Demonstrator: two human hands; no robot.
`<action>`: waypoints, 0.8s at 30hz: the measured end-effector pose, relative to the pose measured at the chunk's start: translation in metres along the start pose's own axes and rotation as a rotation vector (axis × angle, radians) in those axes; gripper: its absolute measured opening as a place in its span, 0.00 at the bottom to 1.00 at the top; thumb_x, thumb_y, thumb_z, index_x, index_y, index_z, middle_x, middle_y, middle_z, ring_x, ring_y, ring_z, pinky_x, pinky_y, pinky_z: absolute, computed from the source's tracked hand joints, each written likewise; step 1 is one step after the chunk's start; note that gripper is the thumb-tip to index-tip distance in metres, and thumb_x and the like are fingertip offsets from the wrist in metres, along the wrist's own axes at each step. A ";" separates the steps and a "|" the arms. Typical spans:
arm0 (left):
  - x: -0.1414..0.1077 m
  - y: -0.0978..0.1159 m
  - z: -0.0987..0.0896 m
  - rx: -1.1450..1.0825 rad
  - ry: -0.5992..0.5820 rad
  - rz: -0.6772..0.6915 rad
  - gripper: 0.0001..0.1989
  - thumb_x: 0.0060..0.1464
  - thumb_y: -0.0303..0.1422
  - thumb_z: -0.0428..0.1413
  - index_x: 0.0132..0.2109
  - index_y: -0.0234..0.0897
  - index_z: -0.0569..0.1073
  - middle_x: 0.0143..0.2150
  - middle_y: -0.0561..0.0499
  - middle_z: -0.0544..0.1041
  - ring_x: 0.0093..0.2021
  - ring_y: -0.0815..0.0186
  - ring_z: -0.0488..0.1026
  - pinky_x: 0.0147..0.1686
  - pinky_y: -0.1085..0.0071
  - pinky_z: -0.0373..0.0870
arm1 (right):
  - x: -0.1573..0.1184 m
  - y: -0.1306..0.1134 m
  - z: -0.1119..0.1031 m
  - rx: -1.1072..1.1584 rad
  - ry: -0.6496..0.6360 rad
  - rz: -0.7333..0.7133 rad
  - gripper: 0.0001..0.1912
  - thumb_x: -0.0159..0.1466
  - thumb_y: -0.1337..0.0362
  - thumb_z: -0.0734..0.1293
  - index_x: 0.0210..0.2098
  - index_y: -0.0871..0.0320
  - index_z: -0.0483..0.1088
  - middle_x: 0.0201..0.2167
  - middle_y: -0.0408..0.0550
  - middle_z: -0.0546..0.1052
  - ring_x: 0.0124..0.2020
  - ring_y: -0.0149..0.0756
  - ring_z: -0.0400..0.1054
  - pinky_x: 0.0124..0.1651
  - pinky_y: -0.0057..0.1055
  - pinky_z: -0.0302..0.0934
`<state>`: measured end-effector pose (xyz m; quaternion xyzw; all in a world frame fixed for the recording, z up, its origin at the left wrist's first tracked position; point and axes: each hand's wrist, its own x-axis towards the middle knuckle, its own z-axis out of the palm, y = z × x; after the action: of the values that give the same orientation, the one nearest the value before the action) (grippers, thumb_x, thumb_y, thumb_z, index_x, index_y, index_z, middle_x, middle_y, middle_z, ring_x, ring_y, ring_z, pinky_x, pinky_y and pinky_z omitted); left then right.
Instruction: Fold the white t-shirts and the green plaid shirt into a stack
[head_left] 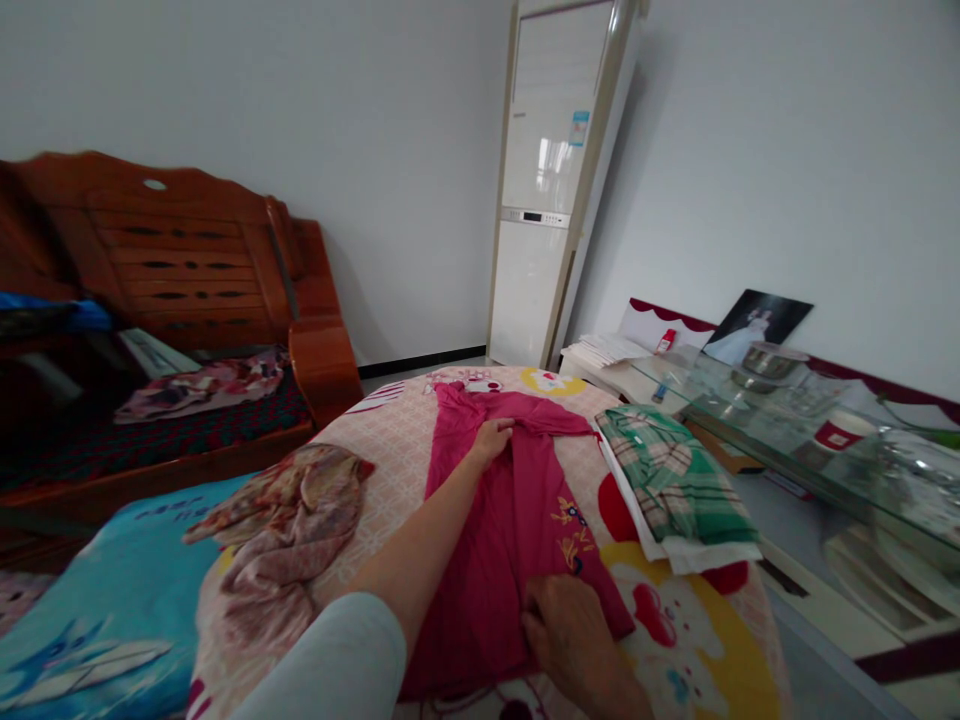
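Note:
A magenta long-sleeved top (472, 560) lies partly folded on a round, cloth-covered table. Its right side is turned inward, and yellow and blue embroidery shows on the right part. My left hand (493, 438) reaches to the upper part of the top, fingers pinched on the fabric near the sleeve. Lower down, my right hand (566, 630) is closed at the fold line near the bottom hem, its fingers curled on the cloth; the fingertips are partly hidden. A sleeve of the top stretches right, towards a folded green plaid cloth (675, 480).
A crumpled patterned garment (300, 530) lies left on the patterned tablecloth (397, 430). A blue cloth (112, 600) and wooden sofa (187, 260) stand beyond it. At right, a glass shelf (780, 440) holds a bowl, glasses and a cup. An upright air conditioner (532, 280) fills the corner.

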<state>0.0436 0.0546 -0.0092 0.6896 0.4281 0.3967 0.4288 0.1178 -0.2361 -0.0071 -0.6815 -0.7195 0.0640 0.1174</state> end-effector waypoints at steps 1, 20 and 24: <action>0.001 0.001 0.000 0.034 -0.002 0.010 0.14 0.48 0.24 0.53 0.42 0.33 0.78 0.42 0.45 0.80 0.49 0.57 0.73 0.54 0.60 0.66 | 0.001 0.000 -0.001 0.014 -0.021 0.001 0.03 0.58 0.68 0.66 0.31 0.56 0.72 0.29 0.45 0.77 0.34 0.37 0.71 0.34 0.29 0.52; -0.114 0.004 0.010 0.768 -0.313 0.380 0.27 0.60 0.39 0.48 0.64 0.35 0.61 0.67 0.40 0.59 0.67 0.54 0.55 0.66 0.54 0.48 | 0.151 0.086 -0.026 -0.007 0.220 0.092 0.18 0.65 0.70 0.55 0.43 0.66 0.75 0.59 0.64 0.67 0.57 0.42 0.65 0.58 0.33 0.54; -0.116 0.002 0.011 0.772 -0.321 0.386 0.27 0.61 0.40 0.46 0.65 0.34 0.59 0.67 0.39 0.58 0.67 0.53 0.53 0.66 0.52 0.47 | 0.191 0.107 -0.020 -0.082 0.163 0.192 0.17 0.62 0.73 0.57 0.42 0.66 0.75 0.60 0.63 0.66 0.51 0.43 0.69 0.55 0.34 0.57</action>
<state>0.0170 -0.0563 -0.0312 0.9186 0.3366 0.1691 0.1196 0.2183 -0.0402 0.0012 -0.7546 -0.6409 -0.0103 0.1407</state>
